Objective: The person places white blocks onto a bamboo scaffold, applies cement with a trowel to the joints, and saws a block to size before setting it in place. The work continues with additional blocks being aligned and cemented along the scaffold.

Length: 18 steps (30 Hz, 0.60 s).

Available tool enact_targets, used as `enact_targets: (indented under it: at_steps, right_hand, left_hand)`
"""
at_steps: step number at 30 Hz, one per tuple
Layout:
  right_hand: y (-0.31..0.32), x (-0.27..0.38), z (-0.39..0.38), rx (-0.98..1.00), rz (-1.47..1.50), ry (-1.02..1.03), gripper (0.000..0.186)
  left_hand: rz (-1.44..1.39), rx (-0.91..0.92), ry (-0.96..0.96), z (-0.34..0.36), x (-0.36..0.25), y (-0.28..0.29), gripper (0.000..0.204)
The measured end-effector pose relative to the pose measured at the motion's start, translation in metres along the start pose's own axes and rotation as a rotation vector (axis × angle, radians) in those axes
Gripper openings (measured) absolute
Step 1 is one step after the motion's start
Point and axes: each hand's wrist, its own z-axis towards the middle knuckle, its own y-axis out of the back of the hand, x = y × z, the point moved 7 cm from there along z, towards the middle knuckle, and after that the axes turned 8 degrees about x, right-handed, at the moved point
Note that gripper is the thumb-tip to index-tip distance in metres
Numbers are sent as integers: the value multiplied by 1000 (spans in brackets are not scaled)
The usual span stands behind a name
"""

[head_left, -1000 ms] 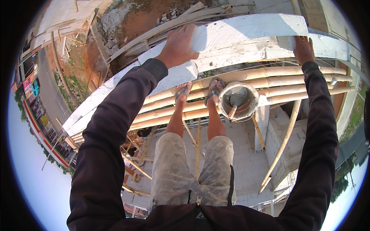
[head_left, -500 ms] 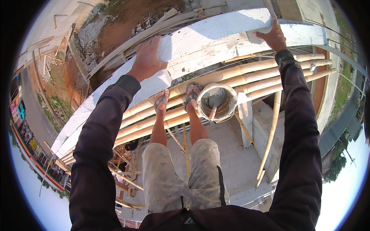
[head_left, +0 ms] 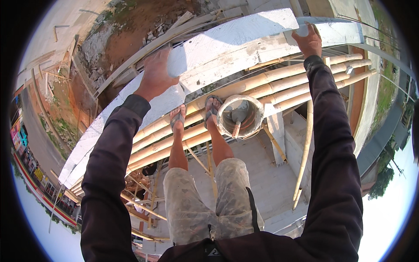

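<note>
The person's feet in sandals are standing on a bamboo scaffold platform, high above the ground. Just right of the feet, a round bucket with a tool handle inside is resting on the same poles. Farther out, the left hand is lying palm-down, fingers curled over the edge of the white plastered ledge. At far right, the right hand is pressing against the ledge, fingers extended.
</note>
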Motion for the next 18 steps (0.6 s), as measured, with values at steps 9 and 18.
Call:
enact_targets:
  at_steps: [9,18]
  right_hand:
    - [-2,27,12,-31,-250,198,60]
    - [-80,68,12,205,-118,251,64]
  left_hand:
    - [16,67,10,5,1,-15,86]
    - [149,106,58,-1,-3,-24,86]
